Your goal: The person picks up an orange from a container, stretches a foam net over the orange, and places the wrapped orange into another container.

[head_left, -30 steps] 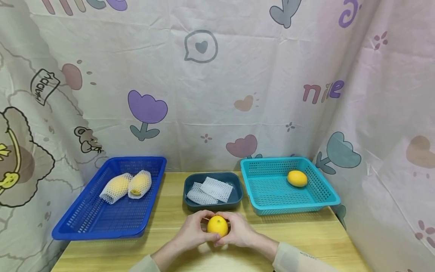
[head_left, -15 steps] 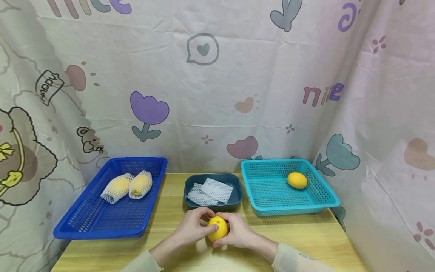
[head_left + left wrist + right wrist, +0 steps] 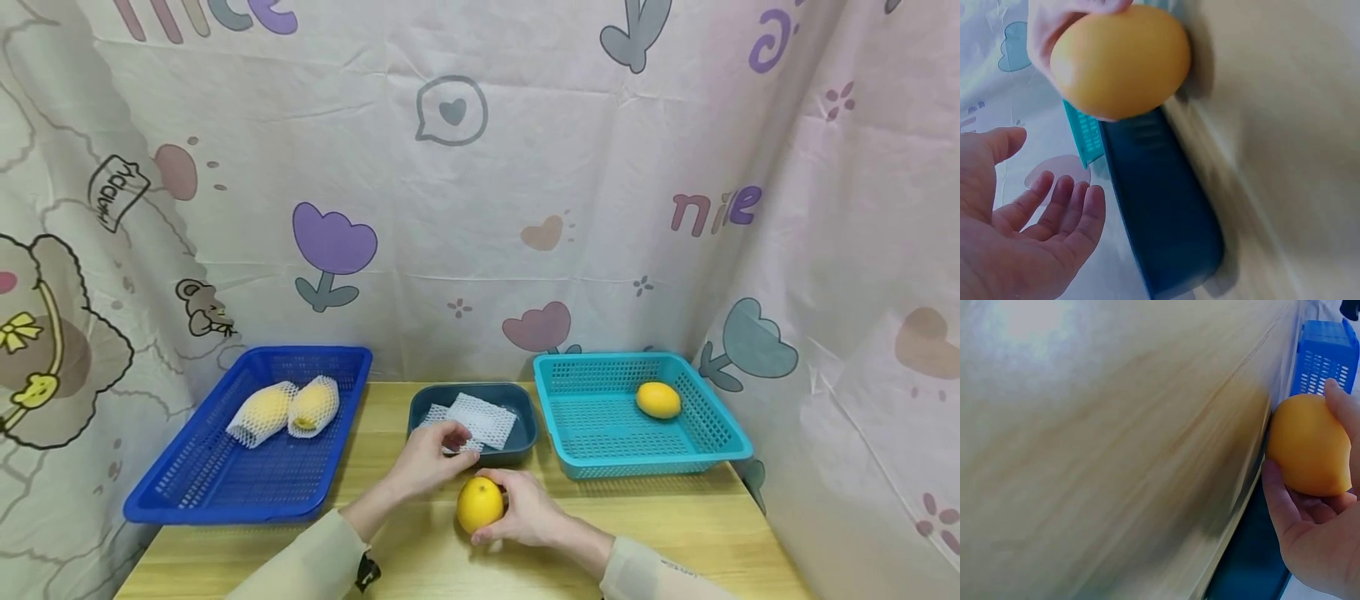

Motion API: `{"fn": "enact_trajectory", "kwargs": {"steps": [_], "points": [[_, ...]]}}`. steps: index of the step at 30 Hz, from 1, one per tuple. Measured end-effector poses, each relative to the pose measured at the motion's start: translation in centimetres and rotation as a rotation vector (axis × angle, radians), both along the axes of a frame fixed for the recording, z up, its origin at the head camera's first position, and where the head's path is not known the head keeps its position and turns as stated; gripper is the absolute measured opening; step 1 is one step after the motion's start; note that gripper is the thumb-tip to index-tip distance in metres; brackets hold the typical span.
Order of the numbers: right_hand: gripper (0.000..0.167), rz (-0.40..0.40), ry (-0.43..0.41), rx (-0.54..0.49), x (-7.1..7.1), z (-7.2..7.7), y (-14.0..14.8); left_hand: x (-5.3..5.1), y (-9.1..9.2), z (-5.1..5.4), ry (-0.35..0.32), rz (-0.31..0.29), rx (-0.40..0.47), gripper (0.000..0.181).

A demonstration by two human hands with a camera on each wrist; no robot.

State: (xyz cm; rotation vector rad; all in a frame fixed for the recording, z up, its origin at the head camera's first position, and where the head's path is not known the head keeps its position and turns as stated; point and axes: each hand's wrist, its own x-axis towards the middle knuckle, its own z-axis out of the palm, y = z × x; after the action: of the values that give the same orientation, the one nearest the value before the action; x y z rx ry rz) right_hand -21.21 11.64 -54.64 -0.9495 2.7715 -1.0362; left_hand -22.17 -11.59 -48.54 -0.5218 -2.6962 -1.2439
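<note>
A yellow fruit (image 3: 480, 505) is at the front middle of the table, gripped from its right side by my right hand (image 3: 522, 510). The right wrist view shows thumb and fingers curled round the fruit (image 3: 1310, 445). My left hand (image 3: 430, 457) is off the fruit, over the front left edge of a dark tray (image 3: 525, 442). Its fingers are loosely bent and hold nothing, as the left wrist view of the hand (image 3: 1035, 219) shows. White foam nets (image 3: 483, 419) lie in the tray, partly hidden by the left hand.
A blue basket (image 3: 225, 500) at the left holds two yellow fruits in foam nets (image 3: 262, 412). At the right, a turquoise basket (image 3: 615, 462) contains a bare yellow fruit (image 3: 658, 400). A printed curtain (image 3: 450, 208) hangs behind the wooden table (image 3: 645, 525).
My left hand has let go of the fruit and moved up and left to the dark tray. The right hand has stayed on the fruit.
</note>
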Motion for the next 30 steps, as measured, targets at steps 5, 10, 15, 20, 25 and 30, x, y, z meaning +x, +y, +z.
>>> {"fn": "enact_trajectory", "kwargs": {"steps": [5,10,15,20,25,30], "points": [[0.089,-0.006,0.008,0.016,0.0,0.1,0.1,-1.4,0.3,0.6,-0.001,0.059,-0.026,0.027],[0.09,-0.013,-0.002,0.031,0.1,0.1,0.0,-2.9,0.5,0.9,-0.018,0.126,-0.066,0.027],[0.093,-0.018,-0.025,0.03,0.4,0.2,-0.1,-4.2,0.3,0.8,-0.049,0.19,-0.139,0.03],[0.093,-0.02,-0.036,0.03,0.5,0.3,-0.2,-5.4,0.1,0.8,-0.061,0.201,-0.228,0.033],[0.091,-0.001,-0.047,0.023,0.4,0.4,-0.2,-6.5,-0.1,0.5,-0.076,0.173,-0.298,0.032],[0.09,0.008,-0.057,0.016,0.4,0.5,-0.2,-7.6,-0.1,0.0,-0.125,0.178,-0.383,0.035]]}}
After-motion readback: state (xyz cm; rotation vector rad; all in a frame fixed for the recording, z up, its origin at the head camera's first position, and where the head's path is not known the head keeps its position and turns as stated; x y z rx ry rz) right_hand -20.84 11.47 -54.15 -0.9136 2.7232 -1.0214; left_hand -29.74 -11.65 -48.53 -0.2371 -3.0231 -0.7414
